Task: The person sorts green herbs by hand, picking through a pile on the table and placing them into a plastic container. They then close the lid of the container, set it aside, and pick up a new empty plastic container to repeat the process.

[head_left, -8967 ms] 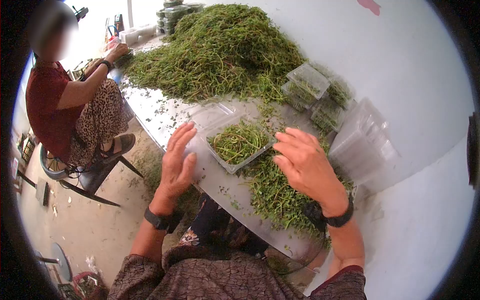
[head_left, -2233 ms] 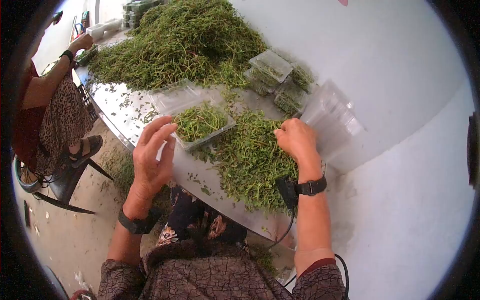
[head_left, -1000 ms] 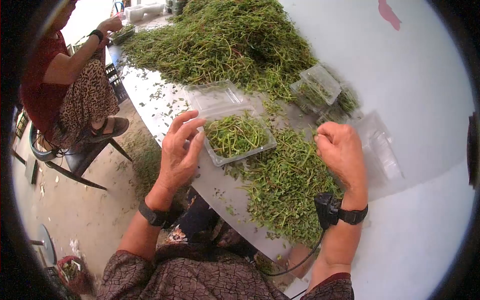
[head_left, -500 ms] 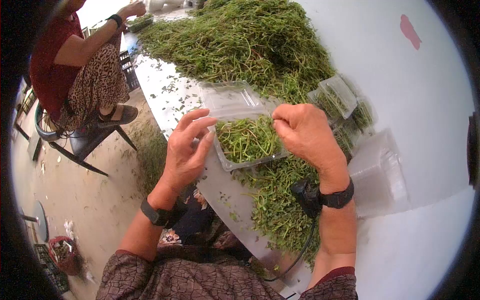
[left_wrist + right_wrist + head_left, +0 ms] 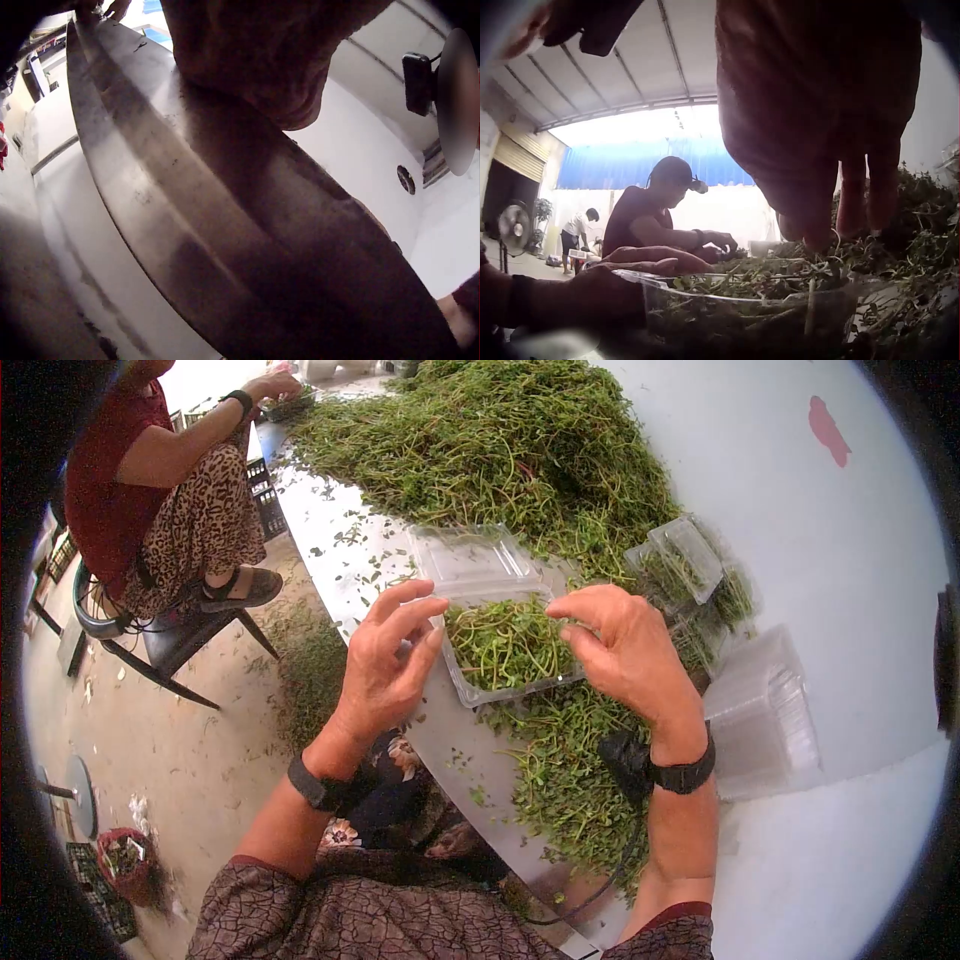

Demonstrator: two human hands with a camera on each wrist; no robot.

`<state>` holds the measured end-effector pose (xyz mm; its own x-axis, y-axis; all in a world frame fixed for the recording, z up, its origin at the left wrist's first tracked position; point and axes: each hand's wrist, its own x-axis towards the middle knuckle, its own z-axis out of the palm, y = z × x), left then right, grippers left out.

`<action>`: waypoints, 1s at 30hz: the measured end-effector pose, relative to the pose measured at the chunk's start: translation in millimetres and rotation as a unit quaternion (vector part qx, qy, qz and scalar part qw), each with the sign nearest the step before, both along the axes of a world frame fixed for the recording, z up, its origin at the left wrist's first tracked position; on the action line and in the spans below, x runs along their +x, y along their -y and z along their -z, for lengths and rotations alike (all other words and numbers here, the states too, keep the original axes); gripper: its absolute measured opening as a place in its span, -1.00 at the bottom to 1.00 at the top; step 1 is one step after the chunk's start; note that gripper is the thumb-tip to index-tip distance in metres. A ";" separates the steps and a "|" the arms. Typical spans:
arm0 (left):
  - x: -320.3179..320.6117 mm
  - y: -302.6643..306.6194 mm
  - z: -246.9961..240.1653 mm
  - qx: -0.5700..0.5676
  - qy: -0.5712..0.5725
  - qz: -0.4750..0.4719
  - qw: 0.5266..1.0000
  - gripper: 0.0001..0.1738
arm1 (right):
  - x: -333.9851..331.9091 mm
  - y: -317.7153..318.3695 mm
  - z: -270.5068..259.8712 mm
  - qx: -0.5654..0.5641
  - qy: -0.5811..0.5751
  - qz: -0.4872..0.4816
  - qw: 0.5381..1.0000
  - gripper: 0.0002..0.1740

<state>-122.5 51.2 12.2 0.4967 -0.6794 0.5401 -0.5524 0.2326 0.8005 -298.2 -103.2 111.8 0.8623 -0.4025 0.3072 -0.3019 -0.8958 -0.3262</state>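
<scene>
A clear plastic clamshell box (image 5: 468, 698) lies on the table with its lid (image 5: 478, 550) folded back. Green leafy stems (image 5: 508, 645) fill it. At its left side is my left hand (image 5: 388, 660), fingers loosely bent and nothing between them. My right hand (image 5: 640, 655) hovers over the box's right side, thumb apart from the fingers. Seen from the right wrist, that hand's fingers (image 5: 851, 199) point down at the stems above the box wall (image 5: 742, 311). The left wrist view shows mostly the metal tabletop (image 5: 187, 195) and part of my left hand (image 5: 255, 52).
A large heap of greens (image 5: 510, 450) covers the far table. A smaller pile (image 5: 575, 780) lies near me, right of the box. Filled boxes (image 5: 685, 560) and nested clear boxes (image 5: 765, 710) stand by the wall. Another person (image 5: 120, 510) sits at the left, working with greens.
My right hand moved from over the small pile to the box, and its pinched fingers have since spread from the thumb. My left hand stays at the box's left side.
</scene>
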 end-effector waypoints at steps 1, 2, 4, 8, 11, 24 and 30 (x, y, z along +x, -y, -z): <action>0.5 -0.1 0.1 0.000 -0.001 0.002 1.000 -0.71 | 0.6 -2.3 0.8 0.000 -0.001 0.002 1.000 -0.80; 0.6 0.1 0.5 -0.002 0.004 -0.001 1.000 -0.71 | 2.0 -5.3 1.7 -0.008 0.001 -0.013 1.000 -0.81; 1.1 1.3 1.7 -0.004 0.007 -0.002 1.000 -0.70 | 3.9 -7.1 3.7 -0.017 0.000 -0.026 1.000 -0.81; 1.2 1.7 2.4 -0.031 0.028 0.012 0.999 -0.71 | 6.6 -6.0 13.5 -0.064 -0.032 -0.054 0.996 -0.79; 1.5 -1.3 -2.2 -0.016 0.023 0.025 0.999 -0.70 | 6.5 -5.4 24.5 -0.089 -0.058 -0.038 0.994 -0.79; 0.0 -2.3 -2.9 -0.011 0.014 0.031 0.999 -0.71 | -3.3 -13.7 5.4 -0.071 -0.010 -0.026 0.997 -0.76; -2.0 -4.4 -0.9 -0.010 0.025 0.023 0.999 -0.71 | -16.6 -19.5 8.5 -0.052 -0.026 -0.003 0.998 -0.77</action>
